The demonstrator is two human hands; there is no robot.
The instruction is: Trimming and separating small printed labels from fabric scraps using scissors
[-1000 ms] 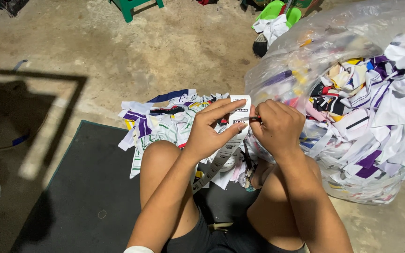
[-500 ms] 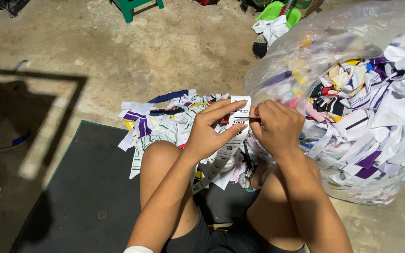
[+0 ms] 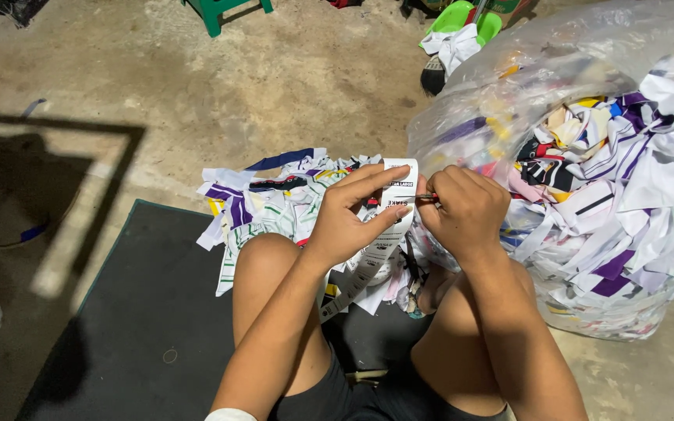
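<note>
Head view: left hand (image 3: 345,222) pinches a white label strip (image 3: 388,226) taut just beside the clear scrap bag (image 3: 587,156), so the right hand (image 3: 462,210), closed around a small tool (image 3: 424,196), can work it.

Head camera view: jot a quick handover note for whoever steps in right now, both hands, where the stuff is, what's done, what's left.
Left hand: pinches a long white printed label strip, held up over the knees.
Right hand: closed grip on a small thin tool, tip at the strip's edge; its kind is too small to tell.
Things: loose fabric scraps pile on the floor ahead of the knees; clear plastic bag stuffed with scraps at the right; black mat underneath.
Done: pile already out of the bag.
Left: the bag remains nearly full.
</note>
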